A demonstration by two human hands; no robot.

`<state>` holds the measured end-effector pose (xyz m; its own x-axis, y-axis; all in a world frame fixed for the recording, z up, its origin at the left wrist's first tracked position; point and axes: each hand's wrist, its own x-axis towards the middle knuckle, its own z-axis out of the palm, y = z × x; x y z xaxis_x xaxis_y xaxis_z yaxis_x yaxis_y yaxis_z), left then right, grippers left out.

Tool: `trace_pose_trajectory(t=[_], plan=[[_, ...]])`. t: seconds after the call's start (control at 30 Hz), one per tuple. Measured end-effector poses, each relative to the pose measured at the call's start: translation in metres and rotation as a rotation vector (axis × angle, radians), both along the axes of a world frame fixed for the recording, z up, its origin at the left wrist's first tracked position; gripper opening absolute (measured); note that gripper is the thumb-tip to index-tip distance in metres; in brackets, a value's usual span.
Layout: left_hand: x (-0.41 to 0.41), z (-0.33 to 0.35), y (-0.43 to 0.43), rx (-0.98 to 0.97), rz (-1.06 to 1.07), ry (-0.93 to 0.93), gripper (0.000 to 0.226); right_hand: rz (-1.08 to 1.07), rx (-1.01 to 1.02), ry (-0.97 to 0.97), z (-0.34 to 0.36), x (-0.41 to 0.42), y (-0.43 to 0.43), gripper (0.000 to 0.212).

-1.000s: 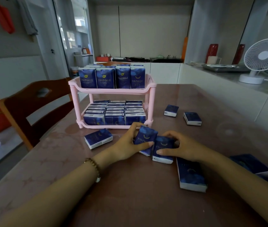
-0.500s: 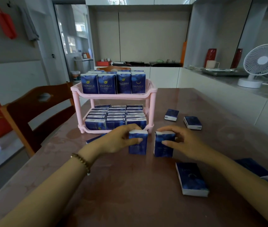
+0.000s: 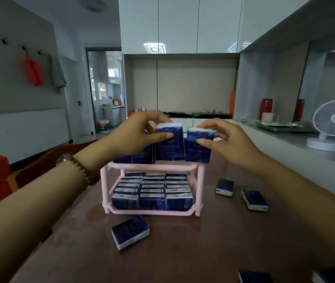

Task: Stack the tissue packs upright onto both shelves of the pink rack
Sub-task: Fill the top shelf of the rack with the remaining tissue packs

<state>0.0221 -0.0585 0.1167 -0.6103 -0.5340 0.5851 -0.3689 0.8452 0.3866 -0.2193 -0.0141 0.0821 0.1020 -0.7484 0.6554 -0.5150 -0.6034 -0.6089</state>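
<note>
Now pinching one upright tissue pack (image 3: 169, 142) in left hand (image 3: 140, 133), another tissue pack (image 3: 199, 146) in right hand (image 3: 227, 139), both poised over top shelf of pink rack (image 3: 152, 167). Best lowered straight, kept vertical, pressed against packs already standing. Half a second ago, standing on table (image 3: 203, 242); since lifted to shelf height.

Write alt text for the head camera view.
Left hand and right hand each hold a blue tissue pack upright at the top shelf of a pink rack on a table; the lower shelf is full, spare packs lie around.
</note>
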Motion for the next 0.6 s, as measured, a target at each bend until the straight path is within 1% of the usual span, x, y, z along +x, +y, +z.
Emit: trace_pose_trajectory(t=[0.13, 0.3, 0.4, 0.5, 0.6], plan=[[-0.004, 0.014, -0.034, 0.043, 0.071, 0.015, 0.018, -0.066, -0.002, 0.000, 0.009, -0.001, -0.036, 0.026], [-0.012, 0.009, -0.068, 0.029, 0.143, -0.021, 0.025, -0.177, -0.001, 0.079, 0.002, -0.006, -0.070, 0.029], [-0.018, 0.006, -0.079, 0.049, 0.168, -0.048, 0.019, -0.215, 0.022, 0.123, -0.004, -0.007, -0.082, 0.030], [-0.024, 0.003, -0.086, 0.089, 0.180, -0.110, 0.022, -0.235, 0.040, 0.141, -0.008, -0.008, -0.090, 0.028], [-0.027, -0.001, -0.091, 0.105, 0.185, -0.149, 0.017, -0.229, 0.063, 0.158, -0.010, -0.008, -0.096, 0.027]])
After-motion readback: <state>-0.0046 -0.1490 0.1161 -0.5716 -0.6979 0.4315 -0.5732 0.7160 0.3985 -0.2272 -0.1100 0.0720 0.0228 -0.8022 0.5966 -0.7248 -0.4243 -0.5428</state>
